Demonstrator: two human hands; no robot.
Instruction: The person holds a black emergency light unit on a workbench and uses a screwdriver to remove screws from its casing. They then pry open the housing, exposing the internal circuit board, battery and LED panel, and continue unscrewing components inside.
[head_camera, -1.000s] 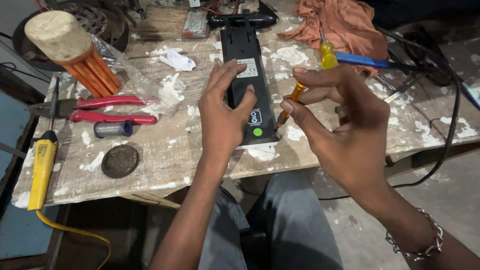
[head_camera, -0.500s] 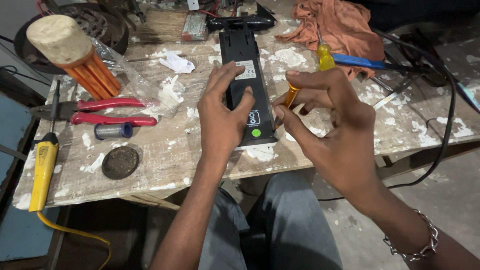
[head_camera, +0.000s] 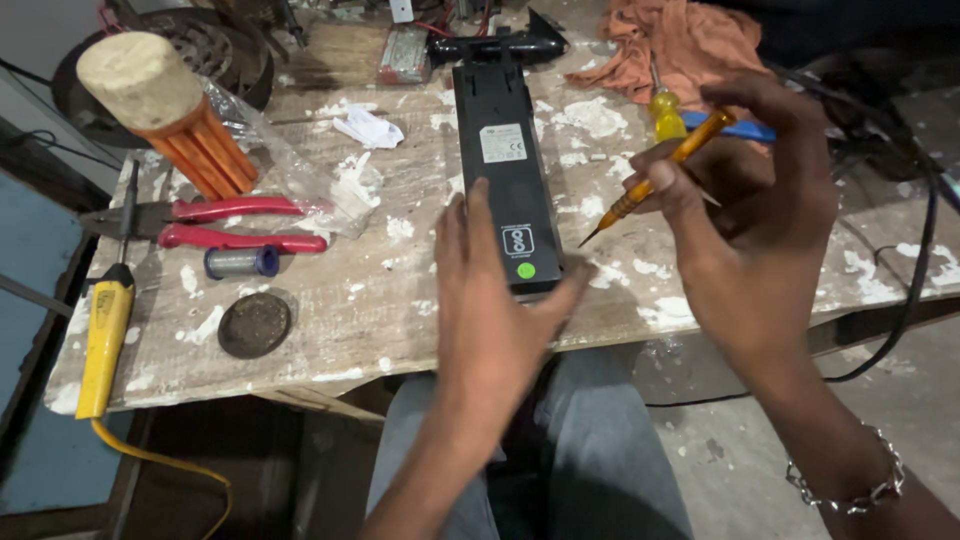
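The long black device housing (head_camera: 505, 170) lay flat along the paint-spattered wooden counter (head_camera: 330, 300), its near end with the green dot at the front edge, just above the person's lap. The left hand (head_camera: 490, 300) rested open at that near end, fingers spread along the left side and thumb across the right corner, apparently to steady it against sliding. The right hand (head_camera: 755, 210) was raised clear of the housing, closed on an orange-handled screwdriver (head_camera: 655, 180) in a fingertip pinch, tip pointing down toward the housing's right edge but not touching it.

To the left lay red-handled pliers (head_camera: 215, 225), a small blue-grey cylinder (head_camera: 240, 262), a dark round disc (head_camera: 254, 325) and a yellow-handled tool (head_camera: 103, 335) with a trailing yellow cord. An orange ribbed spool with a pale cap (head_camera: 165, 110) stood at the far left. An orange rag (head_camera: 680, 45) and a yellow-and-blue screwdriver (head_camera: 700, 120) lay behind the right hand. Nothing obstructed the housing's top face except the left hand itself.
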